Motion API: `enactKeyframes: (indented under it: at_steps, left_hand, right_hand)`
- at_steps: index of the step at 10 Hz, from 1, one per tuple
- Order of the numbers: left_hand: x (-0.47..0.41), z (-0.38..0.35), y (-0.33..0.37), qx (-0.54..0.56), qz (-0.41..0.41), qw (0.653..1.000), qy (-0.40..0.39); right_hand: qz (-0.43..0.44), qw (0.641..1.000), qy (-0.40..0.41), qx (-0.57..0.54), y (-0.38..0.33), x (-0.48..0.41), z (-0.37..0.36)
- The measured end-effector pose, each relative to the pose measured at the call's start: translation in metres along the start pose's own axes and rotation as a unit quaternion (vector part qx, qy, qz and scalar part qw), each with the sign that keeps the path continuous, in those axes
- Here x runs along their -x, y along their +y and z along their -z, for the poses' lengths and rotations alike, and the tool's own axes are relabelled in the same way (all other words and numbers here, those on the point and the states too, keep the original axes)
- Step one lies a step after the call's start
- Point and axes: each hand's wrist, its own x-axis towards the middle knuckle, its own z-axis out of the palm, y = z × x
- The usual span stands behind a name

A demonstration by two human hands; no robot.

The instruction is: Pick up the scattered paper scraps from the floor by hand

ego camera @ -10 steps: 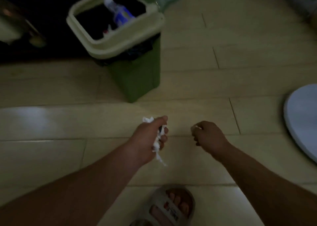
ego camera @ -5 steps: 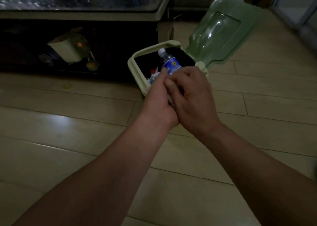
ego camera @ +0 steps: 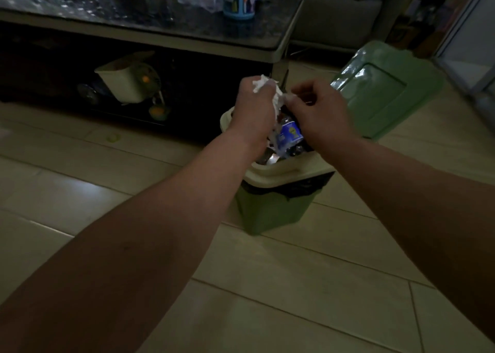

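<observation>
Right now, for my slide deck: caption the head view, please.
Left hand and right hand hold scraps over the open bin.

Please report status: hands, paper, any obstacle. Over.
Left hand grips paper scraps. Right hand pinches their edge, both above open trash bin. Plastic bottle lies inside; opening not blocked.

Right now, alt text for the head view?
Left hand grips and right hand pinches crumpled white paper scraps above a green bin holding a plastic bottle. Its lid stands open behind; a dark table lies beyond.
</observation>
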Motion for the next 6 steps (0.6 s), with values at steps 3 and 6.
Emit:
enactKeyframes:
  at_steps: [3,6]
  left_hand:
    - [-0.020,0.036,0.001,-0.485,-0.101,0.854,-0.157]
    - [0.016,0.023,0.021,0.147,0.132,0.949,-0.244]
  right_hand:
    - [-0.044,0.988,-0.040,0.143,0.033,-0.005,0.031]
    - [-0.021,0.999,0.037,-0.009,0.007,0.035,0.046]
